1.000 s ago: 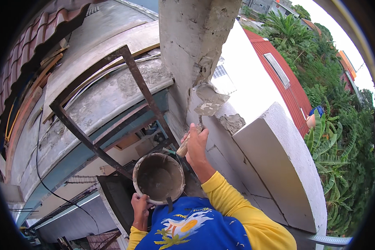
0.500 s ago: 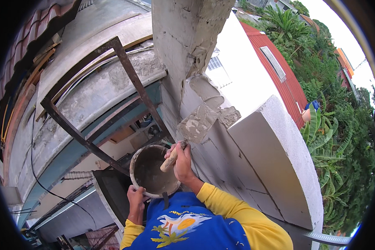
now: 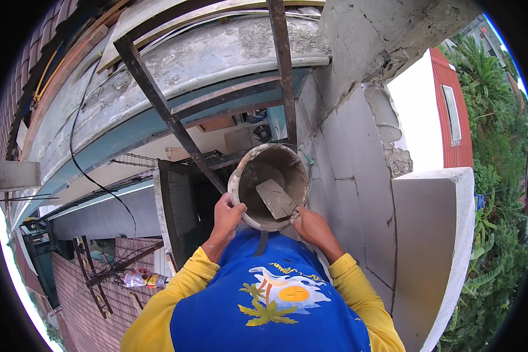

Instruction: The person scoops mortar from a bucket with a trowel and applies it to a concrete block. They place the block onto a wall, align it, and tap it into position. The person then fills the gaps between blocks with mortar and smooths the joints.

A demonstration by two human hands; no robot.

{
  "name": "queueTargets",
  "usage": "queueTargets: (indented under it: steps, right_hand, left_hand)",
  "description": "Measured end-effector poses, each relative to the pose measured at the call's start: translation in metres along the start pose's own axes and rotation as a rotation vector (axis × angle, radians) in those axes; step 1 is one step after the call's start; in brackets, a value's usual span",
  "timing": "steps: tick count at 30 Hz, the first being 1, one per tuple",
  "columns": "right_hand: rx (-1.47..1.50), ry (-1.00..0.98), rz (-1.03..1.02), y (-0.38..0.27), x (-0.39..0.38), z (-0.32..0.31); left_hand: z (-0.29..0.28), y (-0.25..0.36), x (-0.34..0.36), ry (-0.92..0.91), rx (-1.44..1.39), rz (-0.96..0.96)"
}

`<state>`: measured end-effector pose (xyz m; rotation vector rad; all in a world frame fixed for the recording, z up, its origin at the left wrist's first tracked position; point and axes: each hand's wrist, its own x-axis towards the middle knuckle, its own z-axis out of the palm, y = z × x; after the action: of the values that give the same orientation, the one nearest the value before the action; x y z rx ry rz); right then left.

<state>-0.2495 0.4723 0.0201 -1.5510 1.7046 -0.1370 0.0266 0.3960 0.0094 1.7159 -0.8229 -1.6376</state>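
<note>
A round bucket (image 3: 234, 186) smeared with grey mortar is tilted close against my front, its mouth facing up. My left hand (image 3: 226, 217) is closed on the near left part of its rim. At the near right side of the bucket, my right hand (image 3: 312, 225) is shut on a trowel (image 3: 274, 198), whose flat, mortar-coated blade reaches into the bucket. The trowel's handle is mostly hidden by my fingers. To the right stands a wall of grey blocks (image 3: 349, 146), with wet mortar (image 3: 384, 114) on its top beside a concrete column (image 3: 372, 41).
A dark metal frame (image 3: 158, 97) stands beyond and left of the bucket. A white-edged light block (image 3: 425, 205) rises on the right. A black cable (image 3: 76, 141) hangs at the left, above a tiled roof (image 3: 70, 293) far below. Red roofing (image 3: 454, 117) and greenery lie beyond the wall.
The trowel has moved from the mortar on the wall top down into the bucket. My view has swung, so the bucket now appears further right and higher.
</note>
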Motion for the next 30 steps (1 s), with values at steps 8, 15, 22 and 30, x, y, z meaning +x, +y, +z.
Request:
queueTargets:
  steps: [8,15,22,30]
  right_hand:
    - [-0.111,0.144,0.098,-0.02,0.054,0.001]
    - [-0.008,0.526,-0.044,-0.012,-0.003,-0.02]
    - [0.81,0.881,0.049,-0.024,-0.019,-0.038]
    - [1.86,1.157,-0.274,-0.02,0.083,-0.084]
  left_hand:
    - [0.011,0.019,-0.003,-0.06,0.028,0.073]
    - [0.022,0.042,0.013,-0.058,-0.084,-0.024]
    - [0.011,0.025,0.025,-0.086,-0.061,-0.078]
    - [-0.015,0.005,0.023,-0.011,-0.012,-0.135]
